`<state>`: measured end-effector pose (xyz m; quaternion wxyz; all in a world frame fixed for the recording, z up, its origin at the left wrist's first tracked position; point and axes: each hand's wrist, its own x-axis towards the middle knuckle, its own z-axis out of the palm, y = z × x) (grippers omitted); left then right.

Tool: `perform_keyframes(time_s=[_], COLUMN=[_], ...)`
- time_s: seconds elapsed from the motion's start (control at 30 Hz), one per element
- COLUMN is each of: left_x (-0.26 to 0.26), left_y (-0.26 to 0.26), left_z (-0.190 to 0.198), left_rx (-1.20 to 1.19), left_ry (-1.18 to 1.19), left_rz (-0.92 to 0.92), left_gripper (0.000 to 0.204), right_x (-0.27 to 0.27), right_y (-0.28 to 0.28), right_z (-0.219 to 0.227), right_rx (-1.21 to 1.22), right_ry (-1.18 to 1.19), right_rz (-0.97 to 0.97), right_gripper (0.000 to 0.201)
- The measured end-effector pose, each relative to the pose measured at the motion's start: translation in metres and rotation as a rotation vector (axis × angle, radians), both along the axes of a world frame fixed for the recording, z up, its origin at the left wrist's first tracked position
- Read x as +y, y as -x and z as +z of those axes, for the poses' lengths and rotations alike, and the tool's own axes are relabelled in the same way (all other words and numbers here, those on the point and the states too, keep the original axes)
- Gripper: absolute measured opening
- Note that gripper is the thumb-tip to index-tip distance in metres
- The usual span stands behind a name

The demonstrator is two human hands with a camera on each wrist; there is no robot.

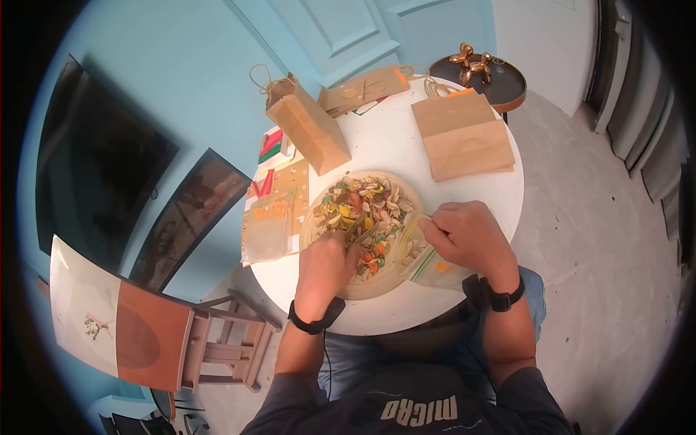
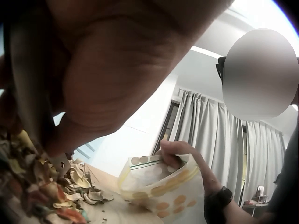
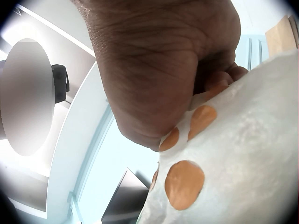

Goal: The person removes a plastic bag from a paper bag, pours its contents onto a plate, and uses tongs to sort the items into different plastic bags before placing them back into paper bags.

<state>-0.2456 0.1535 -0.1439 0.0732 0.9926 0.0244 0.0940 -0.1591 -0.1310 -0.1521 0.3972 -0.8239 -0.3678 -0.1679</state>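
A round wooden tray holds a heap of mixed dried pieces in yellow, orange, green and brown. My left hand is low over the heap, its fingers curled round a thin, smooth implement whose lower end reaches the dried pieces. What kind of implement it is, I cannot tell. At the tray's right side, my right hand pinches the rim of a translucent zip bag with orange dots. The bag's mouth is open towards the tray, and some pale pieces show there.
An upright paper bag stands behind the tray, with flat paper bags at the back right and another at the back. More packets lie on the left of the white table. A side table holds a balloon-dog figure.
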Motion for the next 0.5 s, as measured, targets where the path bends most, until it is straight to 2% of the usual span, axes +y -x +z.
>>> perform_keyframes(time_s=[0.17, 0.5], left_x=[-0.001, 0.012], left_y=[0.011, 0.012], left_z=[0.007, -0.008], left_rx=[0.004, -0.022], left_ry=[-0.064, -0.056], left_rz=[0.069, 0.006], left_gripper=[0.028, 0.019], right_x=[0.000, 0.002], right_y=[-0.001, 0.000], right_z=[-0.001, 0.000], right_rx=[-0.017, -0.012], right_ry=[-0.001, 0.010], right_rz=[-0.007, -0.005], right_gripper=[0.041, 0.040])
